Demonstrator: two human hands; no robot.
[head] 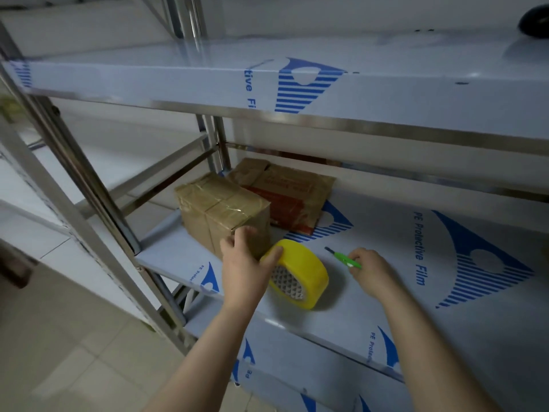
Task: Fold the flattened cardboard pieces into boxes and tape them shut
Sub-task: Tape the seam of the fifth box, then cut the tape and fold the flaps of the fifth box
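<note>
A taped-up brown cardboard box [217,206] stands on the lower shelf [386,292] of a steel rack. Behind it lies a flattened cardboard piece [291,191] with red print. A yellow tape roll [300,272] rests on its edge in front of the box. My left hand [246,260] is at the box's near corner, its thumb pressed on top of the tape roll. My right hand [371,269] is to the right of the roll and grips a small green cutter [341,257] whose dark tip points left, just above the shelf.
The upper shelf [326,93] overhangs closely above, covered in white film with blue print. Steel uprights [74,179] stand at the left. A dark round object [534,19] sits on the top shelf at far right. Tiled floor [74,352] lies below left.
</note>
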